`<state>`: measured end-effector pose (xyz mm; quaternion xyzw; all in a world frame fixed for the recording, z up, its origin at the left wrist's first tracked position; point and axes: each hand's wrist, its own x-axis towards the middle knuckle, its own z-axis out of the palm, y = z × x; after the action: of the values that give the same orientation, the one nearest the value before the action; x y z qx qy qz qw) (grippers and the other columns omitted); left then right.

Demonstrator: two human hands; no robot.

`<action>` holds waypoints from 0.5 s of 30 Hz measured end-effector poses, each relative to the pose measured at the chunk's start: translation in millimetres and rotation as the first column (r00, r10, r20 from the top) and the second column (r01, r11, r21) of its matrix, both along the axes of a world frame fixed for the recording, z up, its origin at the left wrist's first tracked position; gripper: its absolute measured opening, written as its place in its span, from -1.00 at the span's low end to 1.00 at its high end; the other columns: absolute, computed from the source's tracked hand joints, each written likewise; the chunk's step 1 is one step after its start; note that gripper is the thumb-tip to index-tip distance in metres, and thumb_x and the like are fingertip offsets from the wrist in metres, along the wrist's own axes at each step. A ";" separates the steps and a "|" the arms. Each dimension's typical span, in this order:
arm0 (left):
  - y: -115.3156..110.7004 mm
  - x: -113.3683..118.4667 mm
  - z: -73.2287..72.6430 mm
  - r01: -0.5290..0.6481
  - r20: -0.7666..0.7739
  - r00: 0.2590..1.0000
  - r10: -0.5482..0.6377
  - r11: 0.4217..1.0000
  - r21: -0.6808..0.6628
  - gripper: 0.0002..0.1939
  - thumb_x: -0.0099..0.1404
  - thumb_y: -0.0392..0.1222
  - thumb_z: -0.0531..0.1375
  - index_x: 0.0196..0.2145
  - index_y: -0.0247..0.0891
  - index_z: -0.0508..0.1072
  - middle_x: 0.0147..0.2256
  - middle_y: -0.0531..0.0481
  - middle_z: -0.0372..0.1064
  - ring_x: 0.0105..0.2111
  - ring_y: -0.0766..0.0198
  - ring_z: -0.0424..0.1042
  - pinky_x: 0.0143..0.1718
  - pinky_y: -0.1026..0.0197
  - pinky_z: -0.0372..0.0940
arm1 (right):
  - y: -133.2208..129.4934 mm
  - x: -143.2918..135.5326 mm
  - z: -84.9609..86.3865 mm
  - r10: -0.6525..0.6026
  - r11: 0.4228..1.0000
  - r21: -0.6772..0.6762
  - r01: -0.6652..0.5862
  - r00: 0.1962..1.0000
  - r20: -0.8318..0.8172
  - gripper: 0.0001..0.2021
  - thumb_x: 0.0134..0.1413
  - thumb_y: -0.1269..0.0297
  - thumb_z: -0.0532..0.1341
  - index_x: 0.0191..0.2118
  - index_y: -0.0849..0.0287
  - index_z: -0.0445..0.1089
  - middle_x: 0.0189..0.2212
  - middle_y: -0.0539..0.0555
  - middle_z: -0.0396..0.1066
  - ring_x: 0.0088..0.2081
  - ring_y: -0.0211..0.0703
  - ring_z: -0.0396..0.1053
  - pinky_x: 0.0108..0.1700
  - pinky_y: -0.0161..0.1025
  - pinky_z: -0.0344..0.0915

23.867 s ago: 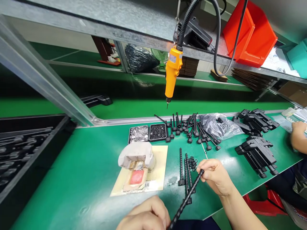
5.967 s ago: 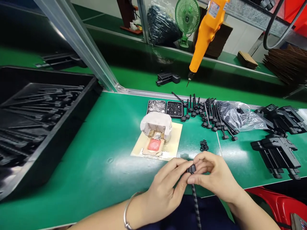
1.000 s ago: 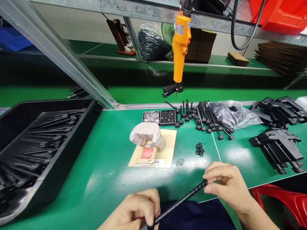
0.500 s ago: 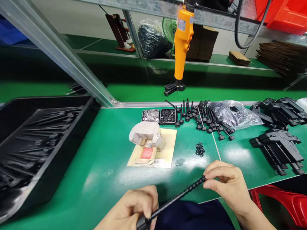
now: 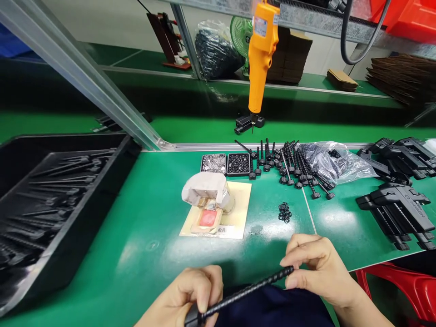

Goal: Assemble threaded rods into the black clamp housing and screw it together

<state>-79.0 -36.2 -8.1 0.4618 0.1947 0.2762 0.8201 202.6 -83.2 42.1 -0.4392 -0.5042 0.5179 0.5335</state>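
Note:
A black threaded rod (image 5: 248,291) with a knob at one end spans between my hands, low in the view. My left hand (image 5: 195,290) is closed round its knob end at the lower left. At the rod's thin upper-right tip, my right hand (image 5: 315,268) pinches with thumb and fingers; whether a small ring sits there is hidden. Just beyond my right hand lies a small pile of black rings (image 5: 284,212) on the green table (image 5: 153,218). A pale fixture (image 5: 207,190) with a red pad stands on a cream board (image 5: 240,200) ahead of my left hand.
A black bin (image 5: 102,209) of rods fills the left. Two small trays (image 5: 238,164) of parts, more knobbed rods (image 5: 293,163) and a plastic bag (image 5: 337,163) line the back. Black clamp-like assemblies (image 5: 398,209) lie right. An orange screwdriver (image 5: 262,59) hangs above.
My right hand has moved slightly down with the rod's tip, and the rod lies flatter. Its knob end has shifted a little left with my left hand.

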 end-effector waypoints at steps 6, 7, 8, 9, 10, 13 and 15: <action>0.6 7.7 3.3 0.049 0.086 0.995 -0.048 0.999 -0.008 -0.78 0.34 -0.01 0.29 -0.36 -0.16 0.42 -0.40 0.13 0.13 -0.57 0.49 0.29 -0.54 0.43 0.11 | -1.8 1.8 8.5 -0.104 0.994 0.039 0.102 0.993 0.060 -0.79 0.05 0.36 0.46 -0.17 -0.04 0.64 -0.43 -0.01 0.59 -0.43 -0.30 0.50 -0.33 -0.47 0.44; 0.7 8.1 3.6 0.046 0.091 0.995 -0.046 0.999 -0.005 -0.80 0.34 -0.02 0.29 -0.34 -0.15 0.42 -0.39 0.14 0.14 -0.57 0.50 0.30 -0.53 0.44 0.11 | -1.6 2.0 9.2 -0.096 0.994 0.059 0.092 0.993 0.072 -0.82 0.04 0.36 0.46 -0.20 -0.04 0.65 -0.44 -0.02 0.58 -0.44 -0.31 0.50 -0.33 -0.47 0.43; 1.0 8.6 4.0 0.042 0.090 0.995 -0.042 0.999 0.000 -0.82 0.35 -0.02 0.28 -0.33 -0.14 0.43 -0.39 0.14 0.14 -0.57 0.51 0.30 -0.53 0.44 0.12 | -1.2 1.4 9.3 -0.077 0.994 0.078 0.071 0.994 0.078 -0.85 0.02 0.34 0.48 -0.25 -0.02 0.65 -0.46 -0.02 0.57 -0.44 -0.31 0.49 -0.33 -0.47 0.42; 1.3 9.2 4.7 0.038 0.080 0.996 -0.039 0.999 0.010 -0.82 0.35 -0.03 0.28 -0.33 -0.14 0.43 -0.39 0.14 0.15 -0.56 0.51 0.31 -0.52 0.45 0.13 | -0.6 -0.3 8.5 -0.051 0.995 0.085 0.044 0.996 0.079 -0.87 -0.03 0.30 0.51 -0.29 0.01 0.66 -0.47 -0.01 0.56 -0.45 -0.31 0.47 -0.35 -0.46 0.41; 1.8 10.2 5.7 0.042 0.067 0.997 -0.044 0.999 0.030 -0.81 0.35 -0.03 0.28 -0.34 -0.16 0.44 -0.39 0.14 0.17 -0.56 0.50 0.32 -0.52 0.45 0.14 | 0.1 -3.0 7.0 -0.020 0.997 0.081 0.014 0.997 0.071 -0.85 -0.08 0.26 0.54 -0.31 0.03 0.67 -0.47 0.01 0.54 -0.47 -0.31 0.46 -0.37 -0.46 0.39; 3.8 14.1 10.3 0.104 0.032 0.994 -0.108 0.989 0.102 -0.72 0.35 0.02 0.27 -0.40 -0.22 0.45 -0.42 0.11 0.22 -0.56 0.47 0.37 -0.51 0.46 0.21 | 1.5 -13.9 0.1 0.099 0.994 0.035 -0.101 0.994 0.034 -0.75 -0.22 0.16 0.58 -0.36 0.12 0.67 -0.51 0.04 0.50 -0.53 -0.34 0.40 -0.46 -0.46 0.33; 5.6 16.8 13.9 0.128 0.023 0.991 -0.131 0.985 0.113 -0.71 0.35 0.05 0.26 -0.38 -0.22 0.48 -0.41 0.09 0.24 -0.54 0.46 0.40 -0.48 0.45 0.25 | 2.0 -19.5 -3.7 0.130 0.991 0.026 -0.130 0.991 -0.006 -0.69 -0.27 0.15 0.60 -0.32 0.12 0.67 -0.52 0.05 0.50 -0.55 -0.34 0.39 -0.48 -0.46 0.33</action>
<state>-62.2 -30.7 5.8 0.5144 0.1362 0.2396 0.8121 183.1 -81.2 38.4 -0.3964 -0.5362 0.5469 0.5062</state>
